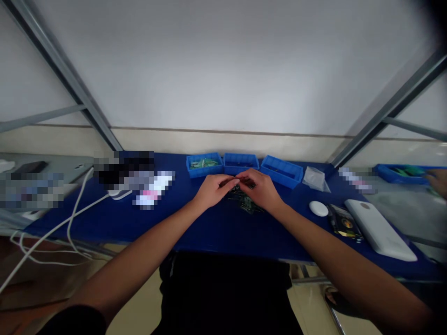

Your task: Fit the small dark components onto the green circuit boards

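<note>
My left hand point(215, 190) and my right hand point(259, 187) meet fingertip to fingertip over the middle of the blue table. Both are closed in a pinch, and whatever lies between the fingers is too small to make out. Just beneath them is a loose pile of small dark-green pieces point(247, 204) that look like little circuit boards, partly covered by my right hand. Beyond my hands stand a blue bin point(195, 172) with green and pale pieces, a middle blue bin point(240, 169) with a few thin dark pieces, and a right blue bin point(284, 179).
On the right of the blue table point(216, 235) are a clear plastic bag point(314, 178), a round white case point(318, 208), a black packet point(345, 222) and a long white device point(380, 229). White cables point(75, 215) run along the left. Another person's hand point(438, 181) shows at far right.
</note>
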### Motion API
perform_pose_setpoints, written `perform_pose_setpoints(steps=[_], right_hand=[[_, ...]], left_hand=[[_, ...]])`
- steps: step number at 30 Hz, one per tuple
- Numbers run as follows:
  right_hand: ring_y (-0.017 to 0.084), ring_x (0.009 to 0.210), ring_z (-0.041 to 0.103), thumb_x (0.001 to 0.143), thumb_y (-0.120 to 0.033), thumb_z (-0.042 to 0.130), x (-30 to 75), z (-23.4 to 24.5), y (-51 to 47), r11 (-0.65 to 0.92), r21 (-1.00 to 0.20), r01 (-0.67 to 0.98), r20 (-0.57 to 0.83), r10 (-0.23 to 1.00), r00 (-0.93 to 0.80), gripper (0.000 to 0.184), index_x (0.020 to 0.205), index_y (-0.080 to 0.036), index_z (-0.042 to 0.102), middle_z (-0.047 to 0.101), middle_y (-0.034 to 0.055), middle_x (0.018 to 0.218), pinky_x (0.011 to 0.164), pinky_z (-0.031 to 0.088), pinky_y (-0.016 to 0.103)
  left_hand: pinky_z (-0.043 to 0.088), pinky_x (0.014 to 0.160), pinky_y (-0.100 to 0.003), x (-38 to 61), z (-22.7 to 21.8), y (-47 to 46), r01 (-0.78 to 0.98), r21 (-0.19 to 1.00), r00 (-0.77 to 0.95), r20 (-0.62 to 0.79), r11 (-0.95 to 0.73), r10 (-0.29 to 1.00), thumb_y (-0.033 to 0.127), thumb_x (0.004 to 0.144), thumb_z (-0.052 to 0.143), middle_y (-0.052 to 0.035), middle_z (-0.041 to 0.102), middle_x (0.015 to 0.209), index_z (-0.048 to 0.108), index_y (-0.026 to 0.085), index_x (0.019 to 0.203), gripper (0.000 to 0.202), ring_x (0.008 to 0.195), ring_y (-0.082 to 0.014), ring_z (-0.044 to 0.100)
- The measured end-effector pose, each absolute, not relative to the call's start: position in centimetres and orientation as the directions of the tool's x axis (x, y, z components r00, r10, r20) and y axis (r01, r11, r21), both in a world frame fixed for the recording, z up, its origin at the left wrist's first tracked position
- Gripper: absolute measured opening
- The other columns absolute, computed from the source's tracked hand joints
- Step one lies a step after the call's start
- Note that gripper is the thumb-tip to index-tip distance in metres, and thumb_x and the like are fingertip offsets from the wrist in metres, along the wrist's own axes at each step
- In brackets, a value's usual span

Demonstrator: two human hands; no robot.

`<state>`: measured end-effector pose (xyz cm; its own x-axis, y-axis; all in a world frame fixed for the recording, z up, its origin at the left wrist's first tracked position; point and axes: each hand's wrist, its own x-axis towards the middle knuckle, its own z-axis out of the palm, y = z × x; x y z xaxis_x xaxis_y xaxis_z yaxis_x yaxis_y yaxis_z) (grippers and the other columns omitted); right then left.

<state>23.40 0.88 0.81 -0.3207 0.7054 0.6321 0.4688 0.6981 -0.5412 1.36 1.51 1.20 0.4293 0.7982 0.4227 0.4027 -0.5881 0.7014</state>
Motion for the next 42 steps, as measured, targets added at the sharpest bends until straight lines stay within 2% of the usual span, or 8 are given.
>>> perform_pose_setpoints(steps=[5,13,20,25,32,35,38,42], right_hand=[[0.021,0.088,0.074,0.1,-0.021,0.061,23.2,0.8,0.7,0.707,-0.548,0.447,0.596,0.705,-0.384,0.014,0.107,-0.025,0.073,0.076,0.0065,0.105,0.08,0.065,0.038],[0.021,0.08,0.075,0.097,-0.031,0.071,23.4,0.7,1.0,0.659,-0.593,0.463,0.587,0.747,-0.312,0.007,0.098,-0.025,0.071,0.077,0.0045,0.094,0.073,0.063,0.036],[0.02,0.075,0.073,0.092,-0.028,0.072,23.4,0.7,1.0,0.633,-0.618,0.466,0.576,0.768,-0.279,0.005,0.093,-0.025,0.068,0.075,0.0032,0.088,0.072,0.063,0.035],[0.02,0.072,0.072,0.09,-0.03,0.073,23.4,0.5,1.1,0.576,-0.699,0.423,0.531,0.815,-0.232,0.012,0.095,-0.026,0.063,0.075,0.0029,0.088,0.069,0.062,0.036],[0.02,0.08,0.072,0.091,-0.04,0.074,23.3,1.3,1.2,0.542,-0.78,0.313,0.565,0.825,-0.018,0.019,0.094,-0.024,0.064,0.074,0.0044,0.092,0.068,0.061,0.033],[0.02,0.082,0.072,0.093,-0.039,0.072,24.1,1.2,2.2,0.553,-0.736,0.391,0.611,0.791,0.031,0.017,0.098,-0.024,0.066,0.074,0.0047,0.094,0.065,0.06,0.032],[0.02,0.075,0.069,0.094,-0.033,0.068,25.5,0.8,3.8,0.563,-0.61,0.557,0.683,0.73,0.011,0.009,0.098,-0.024,0.067,0.073,0.0048,0.091,0.064,0.058,0.034],[0.025,0.085,0.068,0.095,-0.021,0.063,27.1,0.2,6.0,0.548,-0.364,0.753,0.766,0.636,-0.093,0.008,0.099,-0.024,0.069,0.072,0.008,0.094,0.083,0.059,0.044]], left_hand=[[0.06,0.089,-0.033,1.3,0.8,2.1,0.391,0.688,0.439,0.445,-0.611,0.781,0.032,0.105,0.063,-0.0041,0.083,0.116,0.081,0.025,0.121,0.026,0.099,-0.0225,0.08],[0.062,0.092,-0.036,1.0,0.1,2.7,0.377,0.637,0.449,0.509,-0.672,0.734,0.022,0.098,0.071,-0.0052,0.083,0.114,0.083,0.026,0.116,0.022,0.1,-0.0222,0.08],[0.065,0.092,-0.036,1.3,-0.1,2.4,0.314,0.725,0.377,0.497,-0.613,0.781,0.025,0.099,0.069,-0.0058,0.084,0.113,0.079,0.024,0.123,0.026,0.099,-0.0221,0.081],[0.064,0.092,-0.035,1.4,-0.1,2.5,0.291,0.744,0.386,0.484,-0.601,0.786,0.028,0.101,0.068,-0.0044,0.084,0.107,0.072,0.023,0.132,0.032,0.093,-0.0191,0.081],[0.062,0.091,-0.037,1.3,0.1,2.8,0.413,0.683,0.371,0.479,-0.603,0.796,0.028,0.1,0.069,-0.0067,0.083,0.11,0.077,0.021,0.119,0.021,0.098,-0.0224,0.08],[0.059,0.1,-0.042,1.2,-0.1,2.9,0.478,0.593,0.403,0.507,-0.647,0.762,0.026,0.099,0.07,-0.0072,0.081,0.113,0.077,0.022,0.114,0.017,0.107,-0.0253,0.076],[0.055,0.106,-0.047,1.1,-0.5,3.2,0.514,0.529,0.43,0.522,-0.675,0.736,0.026,0.097,0.074,-0.0082,0.078,0.117,0.077,0.022,0.115,0.019,0.115,-0.0277,0.071],[0.053,0.109,-0.048,1.0,-1.0,3.4,0.524,0.518,0.447,0.509,-0.676,0.736,0.028,0.097,0.074,-0.0089,0.076,0.119,0.077,0.023,0.116,0.02,0.117,-0.0279,0.069]])
